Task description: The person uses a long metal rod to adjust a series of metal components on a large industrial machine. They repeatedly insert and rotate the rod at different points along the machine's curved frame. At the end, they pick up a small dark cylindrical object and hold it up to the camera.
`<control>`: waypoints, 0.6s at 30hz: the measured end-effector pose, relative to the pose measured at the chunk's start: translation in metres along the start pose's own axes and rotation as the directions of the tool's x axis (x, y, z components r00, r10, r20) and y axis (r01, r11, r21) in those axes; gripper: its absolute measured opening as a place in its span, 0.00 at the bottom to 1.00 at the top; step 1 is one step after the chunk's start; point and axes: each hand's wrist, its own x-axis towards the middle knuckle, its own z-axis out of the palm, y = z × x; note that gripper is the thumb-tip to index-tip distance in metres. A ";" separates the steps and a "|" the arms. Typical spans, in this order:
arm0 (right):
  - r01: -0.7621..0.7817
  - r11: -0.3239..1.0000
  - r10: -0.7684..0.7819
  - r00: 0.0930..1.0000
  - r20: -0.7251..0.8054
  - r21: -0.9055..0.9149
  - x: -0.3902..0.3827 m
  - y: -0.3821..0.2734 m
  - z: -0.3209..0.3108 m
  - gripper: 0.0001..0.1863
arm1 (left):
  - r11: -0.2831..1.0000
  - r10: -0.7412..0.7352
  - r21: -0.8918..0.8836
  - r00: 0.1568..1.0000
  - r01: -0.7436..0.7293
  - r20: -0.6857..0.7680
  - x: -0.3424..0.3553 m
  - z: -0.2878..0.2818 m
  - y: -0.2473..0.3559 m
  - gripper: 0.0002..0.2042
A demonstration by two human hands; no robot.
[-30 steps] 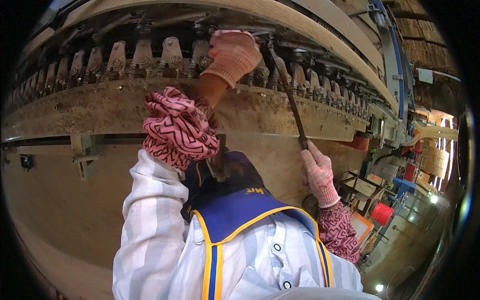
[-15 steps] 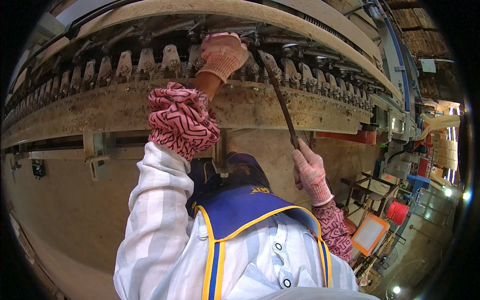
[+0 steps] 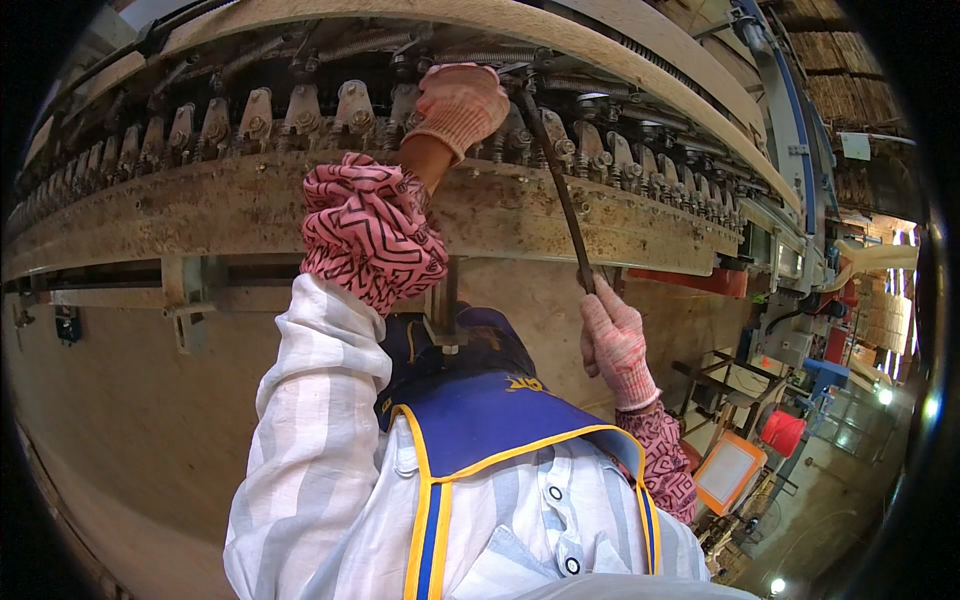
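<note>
My left hand (image 3: pixel 458 103), in a knitted pinkish-white glove, reaches over a row of metal brackets (image 3: pixel 354 108) on a long machine. Its fingers curl down by a coil spring and the bar's far end; the fingertips and whatever they grip are hidden. My right hand (image 3: pixel 617 345), gloved the same way, is wrapped around the near end of a long dark metal bar (image 3: pixel 563 195). The bar slants up and left, and its far end sits among the brackets and springs, just right of my left hand.
A rusty, stained metal beam (image 3: pixel 500 212) runs across in front of me below the brackets. Beyond them a dusty curved rail (image 3: pixel 590 45) spans the machine. An orange-framed panel (image 3: pixel 730 473) and a red spool-like object (image 3: pixel 783 432) stand at lower right.
The view has shifted slightly. The bar's far end has moved a little left against the brackets. Both hands keep their places and grips.
</note>
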 end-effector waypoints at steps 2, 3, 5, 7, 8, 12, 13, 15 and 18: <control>0.015 1.000 -0.015 1.000 -0.004 -0.021 0.003 0.000 0.001 0.29 | 0.996 0.013 -0.086 0.999 -0.016 -0.035 0.010 0.013 -0.006 0.18; 0.022 0.999 -0.022 1.000 -0.005 -0.032 0.004 0.000 0.001 0.28 | 0.991 0.017 -0.129 0.998 -0.024 -0.053 0.015 0.019 -0.008 0.19; 0.030 0.999 -0.030 0.999 0.010 -0.017 0.005 0.000 0.000 0.29 | 0.991 0.005 -0.130 1.000 -0.009 -0.031 0.016 0.020 -0.008 0.19; 0.028 1.000 -0.028 1.000 0.013 0.006 0.006 -0.002 0.001 0.30 | 0.993 -0.026 -0.111 1.000 0.025 -0.006 0.019 0.020 -0.006 0.19; 0.019 1.000 -0.019 1.000 0.008 0.024 0.004 -0.004 0.002 0.29 | 0.995 -0.048 -0.091 0.999 0.049 0.010 0.017 0.016 -0.003 0.19; -0.002 0.998 0.003 1.000 -0.015 0.065 0.002 -0.007 0.000 0.29 | 0.994 -0.018 -0.108 0.999 0.023 0.045 0.011 0.008 -0.003 0.19; 0.003 0.999 -0.003 1.000 0.003 0.042 0.002 -0.009 -0.001 0.28 | 0.995 0.003 -0.098 1.000 0.000 0.028 0.014 0.013 -0.005 0.19; 0.013 1.000 -0.013 0.999 0.039 -0.003 0.001 -0.013 -0.003 0.27 | 0.996 0.044 -0.078 0.999 -0.044 -0.003 0.020 0.022 -0.008 0.20; -0.035 0.999 0.036 0.999 0.030 -0.034 0.001 -0.020 -0.007 0.26 | 0.998 0.021 -0.054 0.999 -0.019 0.047 0.018 0.019 -0.009 0.19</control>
